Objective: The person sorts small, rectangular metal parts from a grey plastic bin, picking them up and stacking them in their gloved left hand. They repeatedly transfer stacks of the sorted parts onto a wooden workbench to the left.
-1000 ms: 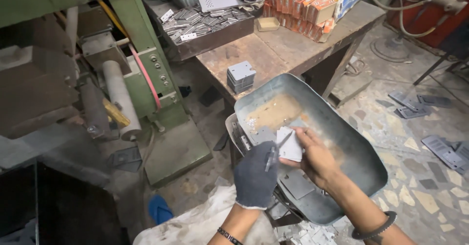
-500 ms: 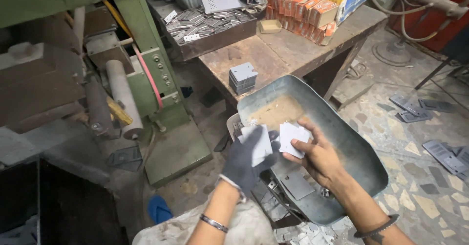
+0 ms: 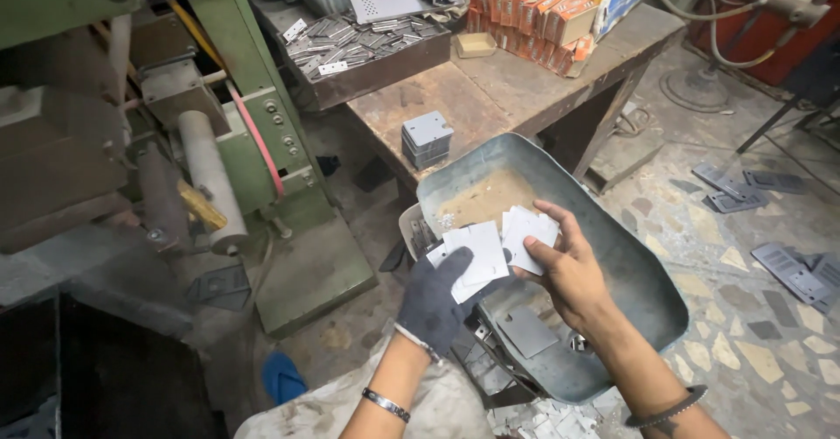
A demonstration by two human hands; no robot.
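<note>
My left hand [image 3: 433,303], in a dark grey glove, grips a small stack of pale flat metal plates [image 3: 474,255]. Beside it my bare right hand [image 3: 569,273] pinches another few pale plates [image 3: 529,226] between thumb and fingers. Both hands hover over a large dented grey metal tray [image 3: 647,290] that leans in front of me. One flat grey plate [image 3: 528,331] lies loose on the tray's bottom near my right wrist.
A green machine [image 3: 262,133] with a pale roller [image 3: 210,181] stands at left. A worn wooden bench [image 3: 490,98] behind the tray holds a stack of grey plates [image 3: 427,139], a box of metal parts [image 3: 367,45] and orange cartons [image 3: 525,19]. Loose plates lie on the stone floor [image 3: 787,255].
The hands have drawn apart: the single bundle held together a second ago is split into two stacks, one in each hand, with the left hand lowered slightly.
</note>
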